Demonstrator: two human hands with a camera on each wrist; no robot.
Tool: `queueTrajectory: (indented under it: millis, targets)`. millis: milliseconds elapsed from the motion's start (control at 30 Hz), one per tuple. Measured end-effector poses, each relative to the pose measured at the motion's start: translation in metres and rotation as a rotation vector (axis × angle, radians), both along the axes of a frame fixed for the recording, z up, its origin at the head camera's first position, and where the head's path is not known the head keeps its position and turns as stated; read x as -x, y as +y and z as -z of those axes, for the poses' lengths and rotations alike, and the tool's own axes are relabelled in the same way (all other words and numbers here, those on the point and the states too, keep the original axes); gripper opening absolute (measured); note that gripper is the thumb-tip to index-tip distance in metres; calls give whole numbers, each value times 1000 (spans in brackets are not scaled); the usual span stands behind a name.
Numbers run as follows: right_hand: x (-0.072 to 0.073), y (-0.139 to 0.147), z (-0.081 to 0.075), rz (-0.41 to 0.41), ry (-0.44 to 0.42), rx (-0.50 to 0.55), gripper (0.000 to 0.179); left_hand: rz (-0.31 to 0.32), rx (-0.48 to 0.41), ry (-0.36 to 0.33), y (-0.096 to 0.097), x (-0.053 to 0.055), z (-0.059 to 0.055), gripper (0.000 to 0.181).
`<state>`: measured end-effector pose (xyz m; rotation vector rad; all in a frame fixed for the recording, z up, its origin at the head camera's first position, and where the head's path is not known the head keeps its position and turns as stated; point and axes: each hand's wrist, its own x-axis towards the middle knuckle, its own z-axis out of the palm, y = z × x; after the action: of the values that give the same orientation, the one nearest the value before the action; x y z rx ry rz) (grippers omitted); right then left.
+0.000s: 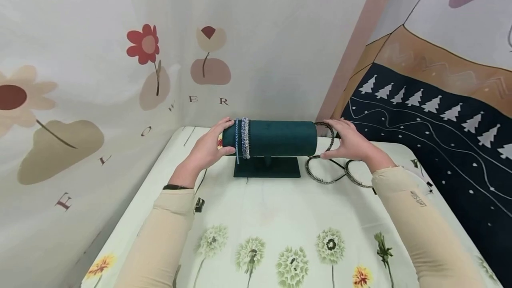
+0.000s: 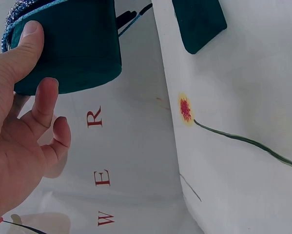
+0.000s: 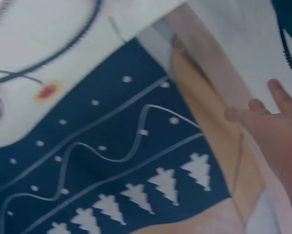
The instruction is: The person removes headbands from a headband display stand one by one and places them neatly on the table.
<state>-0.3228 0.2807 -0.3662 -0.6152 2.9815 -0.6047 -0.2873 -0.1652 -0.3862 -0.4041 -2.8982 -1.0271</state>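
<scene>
A dark green velvet display roll (image 1: pixel 282 139) stands on a flat green base (image 1: pixel 266 169). My left hand (image 1: pixel 208 146) grips its left end, the thumb lying on the velvet in the left wrist view. Close to that thumb, a thin blue headband (image 1: pixel 237 141) and sparkly silver-purple bands (image 1: pixel 246 139) circle the roll. My right hand (image 1: pixel 350 141) holds a dark beaded headband (image 1: pixel 333 136) between thumb and fingers, at the roll's right end. In the right wrist view, part of this headband (image 3: pixel 289 56) shows beside the fingertips.
More dark beaded headbands (image 1: pixel 326 183) lie on the table right of the base, under my right hand. A small black object (image 1: pixel 199 205) sits by my left forearm. The flower-print tablecloth (image 1: pixel 280 217) covers the table, and a printed curtain (image 1: pixel 260 57) hangs close behind.
</scene>
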Motion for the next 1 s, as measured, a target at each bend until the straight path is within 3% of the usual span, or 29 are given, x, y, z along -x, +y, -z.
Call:
queueTrajectory:
  millis: [167, 433, 767, 1000]
  targets:
    - [3, 1, 7, 10, -19, 25, 115, -7, 17, -4, -2, 0, -1, 91]
    - [-6, 22, 1, 66, -11, -18, 117, -2, 15, -7, 3, 3, 0, 91]
    - [-58, 92, -18, 133, -101, -68, 121, 10, 1, 12, 0, 3, 2, 90]
    - [-91, 98, -12, 73, -94, -122, 115, 17, 0, 12, 0, 6, 4, 90]
